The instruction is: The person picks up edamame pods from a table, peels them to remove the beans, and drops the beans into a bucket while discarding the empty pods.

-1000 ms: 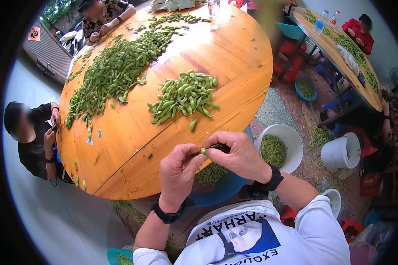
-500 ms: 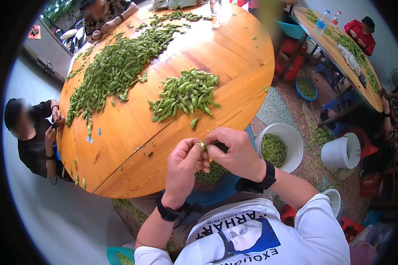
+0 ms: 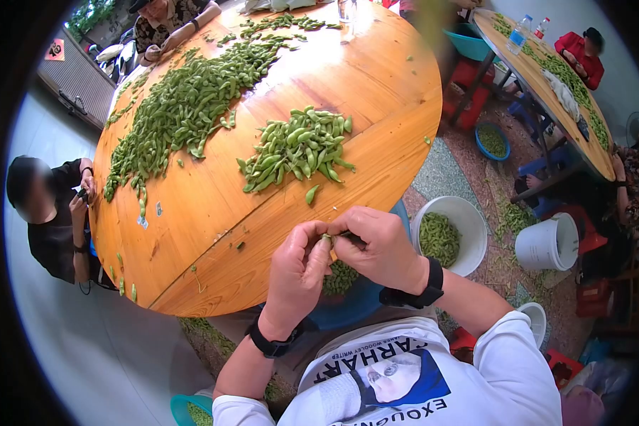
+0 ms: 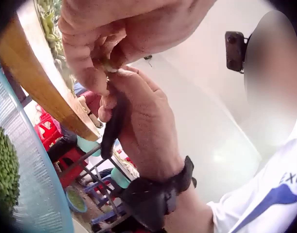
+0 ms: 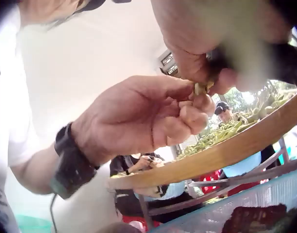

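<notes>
Both hands meet over the table's near edge. My left hand (image 3: pixel 297 269) pinches a small green pod (image 5: pixel 201 89) between thumb and forefinger. The fingers of my right hand (image 3: pixel 381 245) are curled at the same pod, with a dark object (image 4: pixel 114 124) held in that palm; what it is I cannot tell. Below them a blue basket (image 4: pixel 39 167) holds shelled green beans (image 4: pixel 3 167), partly hidden by the hands in the head view. A small heap of pods (image 3: pixel 296 150) lies on the wooden table (image 3: pixel 376 92), with a single pod (image 3: pixel 312 194) nearer the edge.
A large pod heap (image 3: pixel 184 106) covers the table's far left. White buckets (image 3: pixel 468 234) (image 3: pixel 547 243) stand on the floor to the right. People sit at the left, at the far side and at a second table (image 3: pixel 539 85). A glass (image 3: pixel 346 13) stands at the far edge.
The hands have stayed together, shifting slightly. The left hand has turned, so its thumb now covers more of the pod. The people across and at the left have moved their heads or hands a little.
</notes>
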The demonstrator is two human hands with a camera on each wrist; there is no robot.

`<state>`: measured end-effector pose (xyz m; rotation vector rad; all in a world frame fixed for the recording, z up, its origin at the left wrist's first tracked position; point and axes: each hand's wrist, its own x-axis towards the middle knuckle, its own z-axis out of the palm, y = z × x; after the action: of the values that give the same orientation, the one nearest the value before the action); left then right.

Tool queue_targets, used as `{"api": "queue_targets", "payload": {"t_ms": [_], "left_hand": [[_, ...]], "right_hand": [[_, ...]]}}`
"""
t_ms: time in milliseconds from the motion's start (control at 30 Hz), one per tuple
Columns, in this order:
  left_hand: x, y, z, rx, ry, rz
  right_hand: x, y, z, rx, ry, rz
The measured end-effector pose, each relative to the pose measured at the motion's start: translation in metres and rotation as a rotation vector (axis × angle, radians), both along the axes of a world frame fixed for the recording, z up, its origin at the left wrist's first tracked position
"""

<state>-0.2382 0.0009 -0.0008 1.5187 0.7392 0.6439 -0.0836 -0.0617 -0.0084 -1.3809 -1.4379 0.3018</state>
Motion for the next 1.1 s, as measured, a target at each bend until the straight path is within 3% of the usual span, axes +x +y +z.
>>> {"api": "queue_targets", "payload": {"t_ms": [233, 333, 400, 533, 633, 667, 733, 833, 967, 1100], "left_hand": [[0.0, 0.003, -0.005, 0.239, 0.04, -0.008], [-0.002, 0.001, 0.003, 0.288, 0.22, -0.048], [-0.007, 0.002, 0.008, 0.509, 0.295, -0.197], [-0.013, 0.007, 0.02, 0.568, 0.331, -0.377], [-0.007, 0.03, 0.016, 0.648, 0.332, -0.323], [-0.002, 0.038, 0.018, 0.645, 0.341, -0.247], [0.01, 0.056, 0.017, 0.656, 0.377, -0.173], [0.023, 0.08, 0.005, 0.736, 0.447, -0.102], [0.025, 0.086, -0.007, 0.924, 0.502, -0.105], [0.017, 0.073, 0.005, 0.881, 0.428, -0.096]], "right_hand": [[-0.002, -0.004, 0.002, -0.042, 0.056, -0.008], [0.003, -0.008, 0.004, -0.064, 0.102, -0.03], [0.016, -0.017, 0.008, -0.102, 0.032, -0.103], [0.058, -0.057, 0.002, -0.232, -0.093, -0.258], [0.099, -0.098, -0.014, -0.409, -0.368, -0.361], [0.109, -0.112, -0.021, -0.411, -0.371, -0.361], [0.123, -0.133, -0.031, -0.717, -0.466, -0.427], [0.127, -0.143, -0.038, -0.754, -0.436, -0.479], [0.118, -0.111, -0.016, -0.598, -0.336, -0.349], [0.082, -0.066, 0.02, -0.381, -0.174, -0.122]]}}
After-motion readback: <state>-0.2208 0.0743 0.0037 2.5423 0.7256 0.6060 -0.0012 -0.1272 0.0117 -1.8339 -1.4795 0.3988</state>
